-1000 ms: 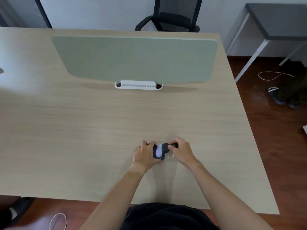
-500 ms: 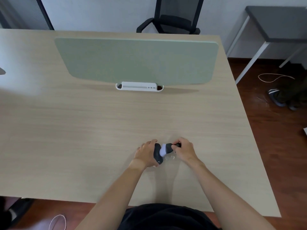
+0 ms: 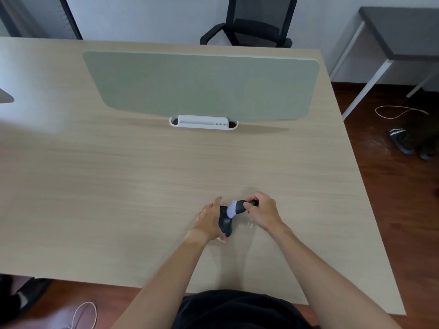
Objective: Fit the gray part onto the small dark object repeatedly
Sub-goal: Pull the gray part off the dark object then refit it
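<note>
A small dark object (image 3: 224, 223) lies near the front middle of the wooden table (image 3: 118, 186), and my left hand (image 3: 209, 218) grips it from the left. A gray part (image 3: 232, 209) with a pale end and a dark far end sticks out to the upper right from the dark object. My right hand (image 3: 263, 211) pinches the gray part's dark far end. The gray part's pale end touches the dark object; how deep it sits is hidden. A small clear bit (image 3: 245, 225) lies on the table under my right hand.
A green divider panel (image 3: 202, 84) stands across the back of the table in a white clamp (image 3: 203, 122). A black office chair (image 3: 251, 22) is behind it. At the right, off the table's edge, stand a side table (image 3: 399, 32) and shoes (image 3: 403, 138) on the floor.
The gray part has tilted up and drawn out to the right with my right hand. My left hand has shifted a little on the dark object.
</note>
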A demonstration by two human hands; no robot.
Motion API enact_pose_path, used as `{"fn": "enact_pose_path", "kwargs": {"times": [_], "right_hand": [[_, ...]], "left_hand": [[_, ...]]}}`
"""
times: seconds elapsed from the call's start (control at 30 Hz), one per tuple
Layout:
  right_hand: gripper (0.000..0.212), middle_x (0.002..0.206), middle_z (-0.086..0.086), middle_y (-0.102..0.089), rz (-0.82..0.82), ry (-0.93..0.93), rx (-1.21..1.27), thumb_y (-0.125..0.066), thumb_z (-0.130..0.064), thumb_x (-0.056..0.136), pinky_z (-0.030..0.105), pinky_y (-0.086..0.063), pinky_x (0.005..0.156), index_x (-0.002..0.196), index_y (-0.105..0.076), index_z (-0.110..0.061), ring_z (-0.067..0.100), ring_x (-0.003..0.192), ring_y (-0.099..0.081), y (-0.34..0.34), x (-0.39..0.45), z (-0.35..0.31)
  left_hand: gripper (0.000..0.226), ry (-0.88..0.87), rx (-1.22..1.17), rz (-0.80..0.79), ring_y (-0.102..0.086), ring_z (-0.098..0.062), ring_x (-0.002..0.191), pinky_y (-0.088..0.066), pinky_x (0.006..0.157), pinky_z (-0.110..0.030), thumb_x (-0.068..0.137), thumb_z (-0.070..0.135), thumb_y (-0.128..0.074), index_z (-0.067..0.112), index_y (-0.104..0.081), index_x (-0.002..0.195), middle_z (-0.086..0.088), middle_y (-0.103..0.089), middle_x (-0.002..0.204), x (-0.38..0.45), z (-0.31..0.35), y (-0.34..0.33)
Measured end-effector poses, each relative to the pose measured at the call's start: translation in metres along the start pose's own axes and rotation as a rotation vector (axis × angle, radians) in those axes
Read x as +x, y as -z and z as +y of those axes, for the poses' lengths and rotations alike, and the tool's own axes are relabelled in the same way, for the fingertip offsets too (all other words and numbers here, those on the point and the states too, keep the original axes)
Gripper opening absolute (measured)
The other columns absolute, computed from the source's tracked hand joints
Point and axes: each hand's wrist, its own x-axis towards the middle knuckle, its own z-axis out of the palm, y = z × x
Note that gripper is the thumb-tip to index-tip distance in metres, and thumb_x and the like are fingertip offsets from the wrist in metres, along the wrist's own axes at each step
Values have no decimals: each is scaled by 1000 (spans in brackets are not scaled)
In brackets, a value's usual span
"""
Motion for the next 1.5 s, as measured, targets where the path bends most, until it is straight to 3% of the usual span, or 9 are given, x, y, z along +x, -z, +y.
{"fn": "enact_pose_path", "kwargs": {"times": [0.17,0.3,0.43,0.63,0.73,0.9,1.17,1.37,1.5], "right_hand": [[11,90,1,-66,-182,20,-24,-69,-21,85,26,-48,64,94,-70,-15,15,78,-61,-27,-7,-12],[12,95,1,-68,7,-3,-156,-66,-25,85,41,-57,77,96,-67,-19,23,87,-65,-20,-7,-1],[9,83,-1,-67,89,48,-78,-66,-21,83,36,-54,70,89,-68,-14,20,79,-63,-5,-8,-5],[12,77,-4,-65,-210,53,-41,-73,-21,78,21,-45,58,88,-73,-13,8,66,-59,-25,-16,-23],[14,85,-4,-67,-89,7,-88,-70,-25,80,34,-56,69,92,-71,-17,18,79,-65,-27,-13,-18],[10,84,-3,-65,182,-9,-142,-65,-22,85,35,-53,68,91,-67,-14,22,80,-64,-7,-11,-10],[10,75,-2,-68,-95,-8,78,-74,-26,73,28,-52,61,75,-68,-18,13,65,-62,-30,-21,-17],[16,86,-1,-67,148,-77,-117,-69,-31,77,35,-54,65,82,-63,-17,21,79,-64,-17,-16,-6],[18,81,-2,-69,102,-68,35,-74,-31,72,29,-53,57,76,-65,-17,15,72,-65,-16,-19,-14]], "left_hand": [[142,-14,-12,-56,-42,-31,132,-45,102,-40,48,16,-94,28,3,151,-6,-44,141,-1,0,3],[143,-12,3,-59,-44,-30,131,-46,102,-40,48,15,-94,25,4,152,-5,-43,143,-3,-1,3],[146,-15,-4,-46,-47,-30,129,-48,100,-42,45,16,-95,30,5,150,-4,-46,140,-5,-1,4],[150,-22,-29,-61,-51,-29,123,-50,97,-42,39,18,-96,35,6,148,-3,-49,138,-1,-3,3],[147,-12,-44,-47,-47,-30,128,-48,99,-40,43,17,-96,26,4,151,-7,-47,138,-6,-3,4],[144,-4,-65,-14,-43,-29,131,-46,101,-37,46,17,-95,21,1,152,-7,-44,142,-8,-6,0],[142,-6,-102,-14,-45,-29,129,-48,94,-35,48,13,-94,23,3,151,-7,-48,134,-9,-8,-1],[142,12,-95,-1,-43,-28,130,-46,97,-34,47,16,-94,19,1,152,-7,-44,140,-14,-5,0],[147,21,-117,6,-42,-28,131,-45,101,-37,48,16,-95,18,8,152,-7,-45,139,-15,-4,0]]}}
